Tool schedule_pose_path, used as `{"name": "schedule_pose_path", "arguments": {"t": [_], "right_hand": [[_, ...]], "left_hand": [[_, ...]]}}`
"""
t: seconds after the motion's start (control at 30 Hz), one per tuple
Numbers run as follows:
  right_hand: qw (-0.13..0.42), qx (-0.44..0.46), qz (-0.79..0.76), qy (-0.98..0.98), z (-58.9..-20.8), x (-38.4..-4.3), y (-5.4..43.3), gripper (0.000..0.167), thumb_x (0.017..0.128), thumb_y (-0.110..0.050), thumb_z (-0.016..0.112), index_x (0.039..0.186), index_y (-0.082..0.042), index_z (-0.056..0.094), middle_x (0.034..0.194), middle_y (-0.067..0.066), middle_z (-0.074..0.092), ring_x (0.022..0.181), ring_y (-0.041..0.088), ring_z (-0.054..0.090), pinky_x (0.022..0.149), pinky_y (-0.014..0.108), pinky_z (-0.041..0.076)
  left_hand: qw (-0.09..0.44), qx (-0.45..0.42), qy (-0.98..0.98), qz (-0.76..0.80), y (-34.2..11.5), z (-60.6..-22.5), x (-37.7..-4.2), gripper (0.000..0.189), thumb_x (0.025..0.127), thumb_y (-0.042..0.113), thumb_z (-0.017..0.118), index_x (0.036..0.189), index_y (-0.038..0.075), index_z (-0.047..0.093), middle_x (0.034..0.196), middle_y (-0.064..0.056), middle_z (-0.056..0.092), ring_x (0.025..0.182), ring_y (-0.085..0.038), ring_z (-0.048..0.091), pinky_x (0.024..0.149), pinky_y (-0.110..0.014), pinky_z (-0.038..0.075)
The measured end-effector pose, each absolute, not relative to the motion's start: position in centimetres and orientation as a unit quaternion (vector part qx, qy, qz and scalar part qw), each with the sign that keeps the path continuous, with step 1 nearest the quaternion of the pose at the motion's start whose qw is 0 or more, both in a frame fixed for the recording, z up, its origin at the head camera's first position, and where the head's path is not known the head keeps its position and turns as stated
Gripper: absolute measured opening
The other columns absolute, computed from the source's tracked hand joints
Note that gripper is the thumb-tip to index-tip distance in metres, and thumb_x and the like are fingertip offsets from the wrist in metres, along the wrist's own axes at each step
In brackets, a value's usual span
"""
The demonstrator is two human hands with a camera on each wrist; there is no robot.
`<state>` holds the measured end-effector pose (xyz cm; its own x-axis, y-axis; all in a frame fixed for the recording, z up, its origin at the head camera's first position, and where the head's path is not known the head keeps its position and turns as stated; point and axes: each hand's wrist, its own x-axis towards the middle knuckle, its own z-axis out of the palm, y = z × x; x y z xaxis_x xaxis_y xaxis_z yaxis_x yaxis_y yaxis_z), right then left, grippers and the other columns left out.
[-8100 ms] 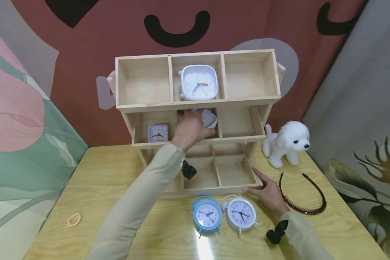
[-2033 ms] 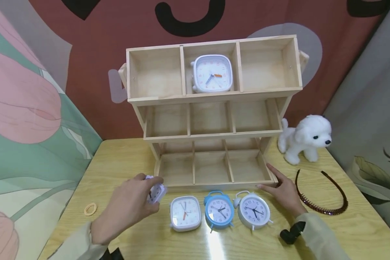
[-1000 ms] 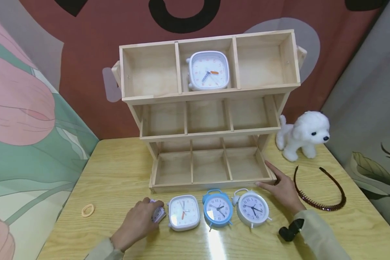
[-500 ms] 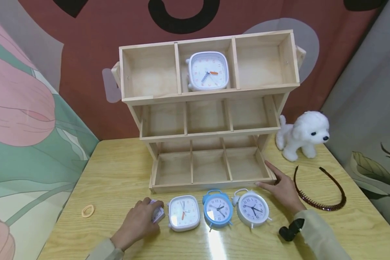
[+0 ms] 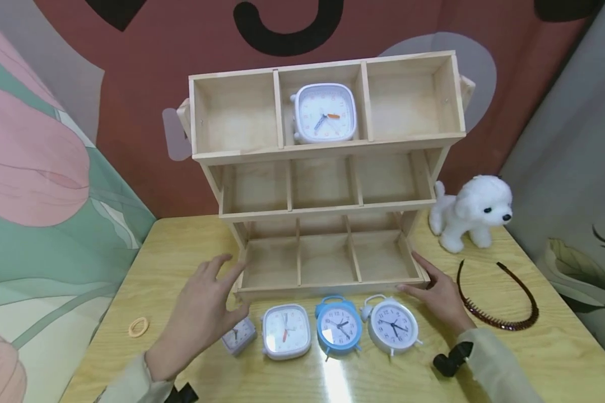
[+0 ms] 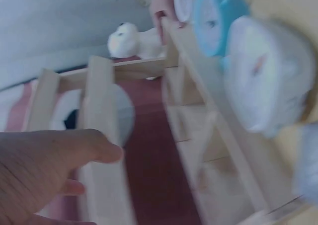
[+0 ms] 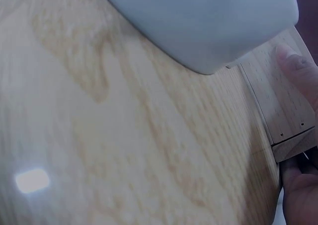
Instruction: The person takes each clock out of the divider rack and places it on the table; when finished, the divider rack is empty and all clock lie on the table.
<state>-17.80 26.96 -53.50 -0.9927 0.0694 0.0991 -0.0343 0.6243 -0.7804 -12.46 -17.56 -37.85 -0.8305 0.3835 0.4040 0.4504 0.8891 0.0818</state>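
My left hand (image 5: 196,313) is spread, thumb and fingers apart, beside and partly over a small pale purple alarm clock (image 5: 240,337), whose left side it hides. In the left wrist view that hand (image 6: 49,168) holds nothing. With thumb in front and fingers round the side, my right hand (image 5: 442,296) grips the lower right corner of the wooden three-tier shelf (image 5: 327,290). A white square clock (image 5: 286,331), a blue twin-bell clock (image 5: 340,329) and a white round clock (image 5: 393,327) line up before the shelf. Another white clock (image 5: 325,113) sits in the top middle compartment.
A white plush dog (image 5: 474,212) stands right of the shelf, with a dark red headband (image 5: 504,323) in front of it. A pale hair tie (image 5: 138,327) lies at left on the wooden table (image 5: 181,240). Printed curtains hang behind.
The small clock came out of the middle tier and was set on the table left of the white square clock. My left hand has let go and lifted; my right hand stays put.
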Motion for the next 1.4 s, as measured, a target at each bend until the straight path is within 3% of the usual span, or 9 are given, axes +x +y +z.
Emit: {"name": "schedule_pose_path", "arguments": {"t": [0.17,0.3,0.47,0.6,0.73,0.93,1.03,1.2,1.4], "right_hand": [[0.058,-0.011,0.427,-0.902,-53.8,-17.8,27.0,0.090,0.073,-0.044,0.082,0.149,-0.027,0.037,0.148,0.018,0.044,0.133,0.032,0.043,0.098,0.019,0.039],[0.058,-0.012,0.432,-0.900,-53.9,-17.8,27.2,0.091,0.072,-0.046,0.082,0.149,-0.028,0.037,0.147,0.017,0.045,0.131,0.031,0.044,0.089,0.004,0.032],[0.068,-0.010,0.445,-0.893,-53.9,-17.8,27.2,0.089,0.071,-0.042,0.083,0.148,-0.026,0.040,0.145,0.020,0.046,0.131,0.033,0.044,0.087,-0.001,0.028],[0.067,-0.009,0.448,-0.891,-53.8,-17.8,27.2,0.089,0.071,-0.041,0.083,0.148,-0.025,0.040,0.146,0.020,0.045,0.133,0.032,0.043,0.088,-0.001,0.027],[0.069,-0.012,0.445,-0.893,-53.7,-17.7,27.2,0.089,0.071,-0.042,0.084,0.147,-0.026,0.041,0.146,0.019,0.045,0.133,0.030,0.042,0.089,0.000,0.028],[0.068,-0.007,0.451,-0.890,-53.8,-17.7,27.0,0.089,0.071,-0.041,0.083,0.147,-0.024,0.041,0.148,0.017,0.044,0.132,0.028,0.042,0.088,-0.003,0.025],[0.071,-0.007,0.454,-0.888,-53.9,-17.6,26.8,0.089,0.071,-0.040,0.084,0.147,-0.023,0.041,0.148,0.017,0.045,0.131,0.028,0.043,0.087,-0.003,0.025],[0.067,-0.011,0.451,-0.890,-53.9,-17.5,26.5,0.090,0.071,-0.042,0.083,0.148,-0.023,0.040,0.148,0.016,0.044,0.123,0.025,0.047,0.085,0.000,0.029],[0.066,-0.010,0.448,-0.892,-53.8,-18.0,26.3,0.090,0.070,-0.041,0.084,0.147,-0.021,0.041,0.147,0.017,0.046,0.135,0.031,0.041,0.105,0.041,0.040]], "left_hand": [[0.286,-0.268,-0.914,-0.104,-16.2,-33.6,-14.4,0.071,0.064,0.026,0.084,0.129,0.012,0.058,0.132,-0.025,0.050,0.106,-0.044,0.055,0.075,-0.052,0.054],[0.329,-0.289,-0.889,-0.136,-14.7,-29.1,-16.3,0.078,0.064,0.027,0.086,0.134,0.010,0.054,0.143,-0.027,0.040,0.122,-0.046,0.045,0.092,-0.056,0.047],[0.373,-0.290,-0.866,-0.162,-12.4,-23.8,-18.7,0.090,0.065,0.036,0.087,0.143,0.017,0.045,0.150,-0.024,0.030,0.131,-0.038,0.039,0.090,-0.053,0.048],[0.382,-0.300,-0.855,-0.181,-9.8,-20.9,-20.4,0.094,0.066,0.040,0.086,0.146,0.019,0.041,0.152,-0.022,0.027,0.140,-0.034,0.030,0.103,-0.050,0.042],[0.342,-0.280,-0.879,-0.180,-7.0,-19.2,-22.0,0.095,0.069,0.044,0.082,0.149,0.023,0.036,0.153,-0.018,0.024,0.142,-0.032,0.028,0.115,-0.044,0.029],[0.229,-0.203,-0.943,-0.127,-3.1,-17.4,-24.7,0.093,0.074,0.049,0.076,0.151,0.031,0.026,0.146,-0.014,0.031,0.122,-0.037,0.047,0.096,-0.045,0.047],[0.185,-0.179,-0.962,-0.094,-1.8,-17.2,-25.7,0.090,0.076,0.052,0.073,0.151,0.032,0.026,0.143,-0.016,0.035,0.119,-0.039,0.048,0.087,-0.049,0.052],[0.143,-0.153,-0.975,-0.073,-0.7,-17.7,-26.4,0.087,0.076,0.056,0.073,0.148,0.025,0.034,0.145,-0.020,0.029,0.121,-0.044,0.044,0.086,-0.050,0.055],[0.115,-0.107,-0.986,-0.062,-0.2,-17.6,-26.9,0.099,0.071,0.067,0.071,0.150,0.023,0.030,0.149,-0.022,0.026,0.124,-0.046,0.041,0.090,-0.044,0.054]]}}
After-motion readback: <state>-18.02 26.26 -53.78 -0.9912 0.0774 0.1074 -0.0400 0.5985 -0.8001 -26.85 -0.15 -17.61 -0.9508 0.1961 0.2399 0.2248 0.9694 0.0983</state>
